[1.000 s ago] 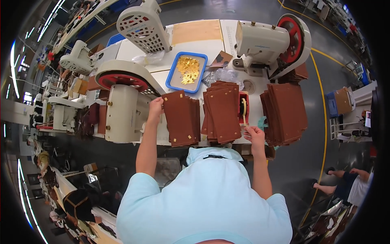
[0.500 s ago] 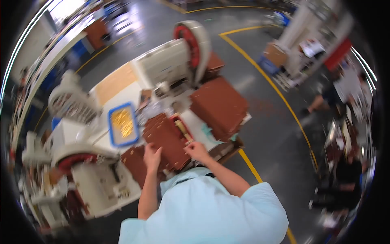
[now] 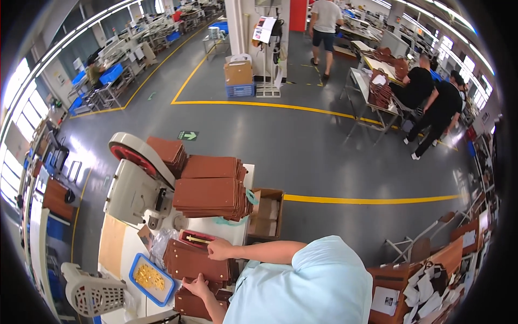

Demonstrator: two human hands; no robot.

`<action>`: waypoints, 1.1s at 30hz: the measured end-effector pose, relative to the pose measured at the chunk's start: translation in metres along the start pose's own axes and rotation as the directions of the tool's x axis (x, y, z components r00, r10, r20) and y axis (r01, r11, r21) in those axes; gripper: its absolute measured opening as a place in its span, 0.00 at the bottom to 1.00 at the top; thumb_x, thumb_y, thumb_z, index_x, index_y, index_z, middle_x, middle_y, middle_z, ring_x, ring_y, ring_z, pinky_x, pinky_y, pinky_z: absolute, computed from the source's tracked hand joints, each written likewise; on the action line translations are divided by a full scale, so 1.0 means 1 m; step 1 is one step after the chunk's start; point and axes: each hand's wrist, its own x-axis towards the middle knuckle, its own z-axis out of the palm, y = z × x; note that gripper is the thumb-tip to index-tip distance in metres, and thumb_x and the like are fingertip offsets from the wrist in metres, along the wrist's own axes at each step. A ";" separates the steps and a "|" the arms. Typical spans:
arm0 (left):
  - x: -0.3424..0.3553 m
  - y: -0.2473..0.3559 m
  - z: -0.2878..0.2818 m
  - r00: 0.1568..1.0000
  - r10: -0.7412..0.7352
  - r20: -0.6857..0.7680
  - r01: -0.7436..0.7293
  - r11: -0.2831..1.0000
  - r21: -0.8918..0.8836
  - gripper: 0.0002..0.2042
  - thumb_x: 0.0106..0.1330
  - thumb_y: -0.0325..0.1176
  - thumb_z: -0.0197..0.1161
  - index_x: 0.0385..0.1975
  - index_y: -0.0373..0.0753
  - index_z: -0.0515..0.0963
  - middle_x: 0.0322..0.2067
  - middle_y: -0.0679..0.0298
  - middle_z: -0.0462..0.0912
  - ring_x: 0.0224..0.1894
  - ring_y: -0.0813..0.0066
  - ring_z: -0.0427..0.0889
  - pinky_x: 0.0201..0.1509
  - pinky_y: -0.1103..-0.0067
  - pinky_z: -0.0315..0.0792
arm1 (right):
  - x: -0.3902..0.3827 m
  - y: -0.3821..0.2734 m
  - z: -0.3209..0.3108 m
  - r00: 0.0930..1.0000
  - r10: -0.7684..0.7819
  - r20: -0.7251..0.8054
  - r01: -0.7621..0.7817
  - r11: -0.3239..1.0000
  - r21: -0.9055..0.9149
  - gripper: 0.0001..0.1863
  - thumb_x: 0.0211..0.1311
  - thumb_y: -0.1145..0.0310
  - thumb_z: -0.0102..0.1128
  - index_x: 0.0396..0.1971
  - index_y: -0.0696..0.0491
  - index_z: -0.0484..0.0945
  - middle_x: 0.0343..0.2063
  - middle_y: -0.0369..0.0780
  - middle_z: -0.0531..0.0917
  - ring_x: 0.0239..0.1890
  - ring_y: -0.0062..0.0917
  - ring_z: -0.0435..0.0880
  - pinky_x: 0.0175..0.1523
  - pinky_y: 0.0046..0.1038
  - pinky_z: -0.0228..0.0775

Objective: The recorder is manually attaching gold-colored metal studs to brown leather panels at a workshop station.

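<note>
Two hands work at one pile (image 3: 193,262) of brown panels on the white worktop (image 3: 235,231). Three more heaps share it: a large one (image 3: 208,192) showing two top faces, perhaps two piles pushed together, one behind the machine (image 3: 129,195), and a lower one (image 3: 193,303). There is one blue tray (image 3: 136,288) of gold pieces, too many to count, and one red holder (image 3: 188,236) with a yellow strip.

The pile is flat, rectangular, slightly fanned, with small gold studs near the top panel's edges. The left hand (image 3: 197,285) rests on its edge, thumb and fingers parted; the right hand (image 3: 220,250) is curled beside the holder. I cannot tell whether either pinches anything. The left forearm and the person's body partly hide the lower heap.
</note>
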 end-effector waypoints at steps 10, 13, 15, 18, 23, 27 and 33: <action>0.008 0.008 -0.008 0.993 -0.091 -0.077 0.092 0.996 0.012 0.23 0.57 0.20 0.63 0.53 0.40 0.67 0.37 0.61 0.78 0.27 0.75 0.76 0.20 0.80 0.66 | 0.003 -0.008 0.015 0.998 0.022 -0.053 -0.020 0.999 0.048 0.12 0.46 0.58 0.69 0.23 0.52 0.85 0.25 0.42 0.86 0.32 0.36 0.85 0.39 0.36 0.75; 0.014 0.001 -0.013 0.996 -0.062 0.065 0.080 0.941 -0.330 0.17 0.60 0.20 0.59 0.49 0.38 0.70 0.35 0.65 0.76 0.30 0.76 0.75 0.24 0.82 0.66 | -0.002 -0.023 0.004 0.994 0.106 0.006 -0.100 0.918 0.383 0.14 0.48 0.58 0.71 0.25 0.54 0.85 0.25 0.41 0.86 0.32 0.30 0.84 0.40 0.33 0.74; -0.007 0.032 -0.020 0.997 -0.031 0.065 0.049 0.952 -0.302 0.12 0.61 0.20 0.58 0.44 0.38 0.71 0.36 0.66 0.75 0.34 0.76 0.75 0.30 0.84 0.67 | -0.003 -0.039 -0.008 0.994 0.094 0.057 -0.109 0.791 0.602 0.14 0.53 0.61 0.70 0.28 0.57 0.84 0.33 0.37 0.86 0.39 0.21 0.83 0.47 0.25 0.71; -0.027 0.061 -0.038 0.988 0.067 0.136 -0.021 0.950 -0.310 0.11 0.61 0.20 0.59 0.42 0.40 0.72 0.34 0.69 0.75 0.33 0.81 0.74 0.31 0.87 0.66 | 0.002 -0.065 -0.020 0.996 -0.042 0.078 -0.021 0.739 0.674 0.10 0.57 0.65 0.68 0.27 0.57 0.81 0.34 0.37 0.84 0.49 0.21 0.79 0.58 0.27 0.65; -0.046 0.098 -0.055 0.952 0.166 0.258 -0.084 0.950 -0.300 0.12 0.61 0.21 0.60 0.44 0.37 0.73 0.34 0.69 0.78 0.31 0.87 0.74 0.27 0.88 0.65 | -0.018 -0.113 -0.043 0.960 -0.258 0.107 0.108 0.696 0.710 0.09 0.58 0.66 0.68 0.28 0.58 0.82 0.30 0.36 0.83 0.40 0.18 0.78 0.51 0.26 0.69; -0.046 0.112 -0.054 0.923 0.368 0.114 -0.275 0.837 -0.474 0.11 0.68 0.27 0.58 0.48 0.31 0.75 0.39 0.64 0.81 0.35 0.80 0.79 0.37 0.84 0.74 | -0.038 -0.123 -0.036 0.934 -0.339 0.112 0.175 0.709 0.683 0.10 0.57 0.67 0.68 0.28 0.59 0.81 0.27 0.36 0.83 0.34 0.17 0.78 0.42 0.22 0.70; -0.066 0.155 -0.063 0.922 0.387 -0.001 -0.370 0.882 -0.292 0.11 0.72 0.31 0.57 0.45 0.29 0.78 0.37 0.61 0.83 0.37 0.77 0.80 0.43 0.79 0.76 | -0.061 -0.138 -0.056 0.836 -0.343 0.429 -0.060 0.720 0.691 0.12 0.57 0.63 0.70 0.27 0.57 0.82 0.26 0.35 0.82 0.27 0.15 0.79 0.32 0.19 0.70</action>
